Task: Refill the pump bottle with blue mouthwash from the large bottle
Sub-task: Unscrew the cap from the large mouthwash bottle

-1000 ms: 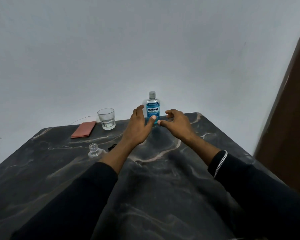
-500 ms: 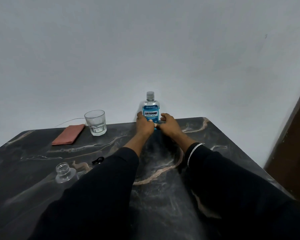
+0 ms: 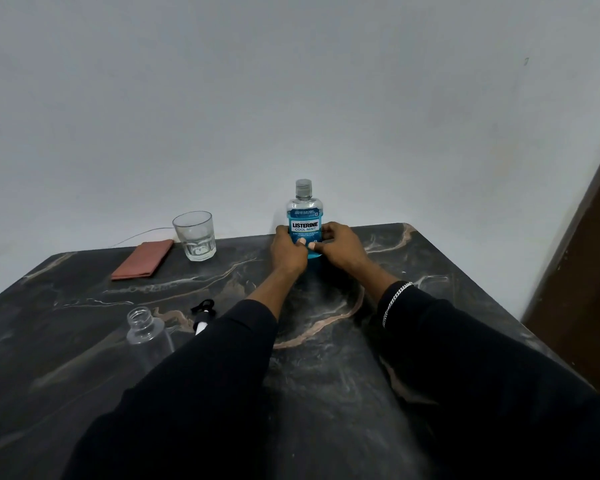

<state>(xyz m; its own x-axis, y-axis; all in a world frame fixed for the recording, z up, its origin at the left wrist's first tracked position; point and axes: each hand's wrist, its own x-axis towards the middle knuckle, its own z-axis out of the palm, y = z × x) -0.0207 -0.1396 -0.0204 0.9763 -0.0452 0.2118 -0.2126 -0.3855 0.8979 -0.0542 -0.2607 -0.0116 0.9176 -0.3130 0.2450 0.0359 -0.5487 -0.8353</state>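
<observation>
Both hands wrap the large bottle (image 3: 304,216) of blue mouthwash, standing upright at the far edge of the dark marble table (image 3: 326,375), close to the wall, cap on. Left hand (image 3: 287,252) grips its left side, right hand (image 3: 342,249) its right side; thumbs pressed on the front below the label, tips nearly meeting. Chain bracelet (image 3: 394,303) at the right wrist. Pump bottle (image 3: 146,332), clear and w/o its top, stands near-left, partly behind the left sleeve. Black pump head (image 3: 203,311) lies just right of it. Far left: a glass (image 3: 194,235) w/ a folded red cloth (image 3: 142,258) beside it.
</observation>
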